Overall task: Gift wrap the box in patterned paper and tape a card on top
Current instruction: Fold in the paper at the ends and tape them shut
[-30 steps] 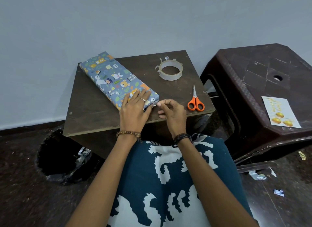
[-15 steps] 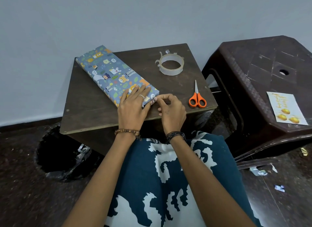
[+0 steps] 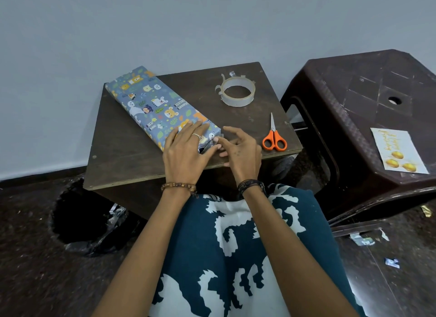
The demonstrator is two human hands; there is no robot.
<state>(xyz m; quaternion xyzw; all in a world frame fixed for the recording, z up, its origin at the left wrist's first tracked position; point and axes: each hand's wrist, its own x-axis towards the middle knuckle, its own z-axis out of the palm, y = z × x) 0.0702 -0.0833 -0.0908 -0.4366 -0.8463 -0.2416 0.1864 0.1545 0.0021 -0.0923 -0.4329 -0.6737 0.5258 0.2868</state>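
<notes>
Taping the near end of the wrapped box [image 3: 157, 106]

My left hand [image 3: 186, 149] presses flat on the box, lying diagonally on the tabletop [image 3: 122, 156]; my right hand [image 3: 238, 149], fingers loosely spread, touches its end flap. Card [image 3: 398, 154] far right.

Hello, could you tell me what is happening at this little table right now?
A person is finishing wrapping a gift. The left hand presses flat on the near end of the wrapped box, while the right hand works at that end's flap. The tape roll and scissors lie on the table; the card waits on the stool.
</notes>
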